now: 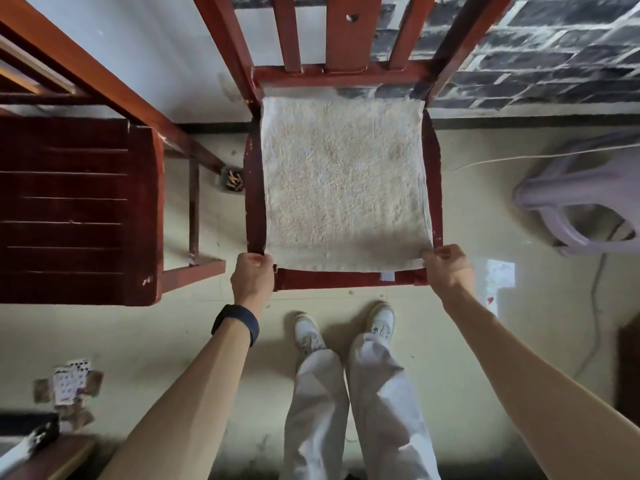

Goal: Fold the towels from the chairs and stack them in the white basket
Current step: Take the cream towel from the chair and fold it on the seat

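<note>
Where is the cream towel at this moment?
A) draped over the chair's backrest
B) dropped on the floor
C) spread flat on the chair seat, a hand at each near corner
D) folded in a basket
C: the towel lies spread over the chair seat, the left hand and right hand pinching its near corners.

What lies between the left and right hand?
Head view: the near edge of the towel spans from left hand to right hand, above the chair front rail.
</note>
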Tool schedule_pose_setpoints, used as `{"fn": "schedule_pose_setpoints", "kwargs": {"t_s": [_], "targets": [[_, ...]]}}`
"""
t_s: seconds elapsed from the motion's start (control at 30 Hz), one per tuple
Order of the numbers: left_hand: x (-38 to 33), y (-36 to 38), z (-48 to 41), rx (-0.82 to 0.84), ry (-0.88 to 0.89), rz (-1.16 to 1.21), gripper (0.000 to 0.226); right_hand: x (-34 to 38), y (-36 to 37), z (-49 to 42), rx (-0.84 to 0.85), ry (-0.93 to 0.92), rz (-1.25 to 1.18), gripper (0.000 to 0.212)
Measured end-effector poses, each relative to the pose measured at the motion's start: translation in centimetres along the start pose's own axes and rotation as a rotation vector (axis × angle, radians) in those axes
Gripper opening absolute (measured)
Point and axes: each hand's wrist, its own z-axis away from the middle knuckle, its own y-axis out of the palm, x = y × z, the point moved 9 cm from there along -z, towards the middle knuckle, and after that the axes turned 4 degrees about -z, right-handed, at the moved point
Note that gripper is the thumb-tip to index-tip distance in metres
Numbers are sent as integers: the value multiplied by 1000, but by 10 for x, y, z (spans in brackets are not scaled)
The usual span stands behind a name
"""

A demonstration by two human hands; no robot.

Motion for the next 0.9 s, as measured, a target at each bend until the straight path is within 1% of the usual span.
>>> {"fn": "schedule_pose_setpoints", "kwargs": {"t_s": [0.1, 0.17, 0.3, 0.4, 0.47, 0.53, 0.63, 0.77, 0.9], "targets": [[1, 1, 0, 13, -7, 6, 11, -8, -3, 6, 20, 35, -56, 11], [-6, 1, 5, -1, 12, -42, 8, -15, -2, 7, 27, 54, -45, 14], [-11, 7, 10, -28, 6, -177, 17, -19, 0, 5, -15, 38, 21, 14], [-10, 13, 13, -18, -28, -172, 19, -23, 6, 2, -20, 15, 78, 19], [-11, 16, 13, -16, -44, -130, 23, -26, 8, 2, -33, 35, 53, 24], [-14, 16, 13, -19, -37, -160, 27, -26, 8, 5, -52, 44, 32, 28], [-7, 21, 10, 15, -64, -210, 24, -27, 8, 6, -67, 50, 14, 26], [-5, 27, 13, 84, -104, -235, 25, -27, 9, 1, -30, 98, 102, 28], [-12, 23, 19, -35, -81, -345, 27, -26, 6, -1, -48, 99, 129, 21]]}}
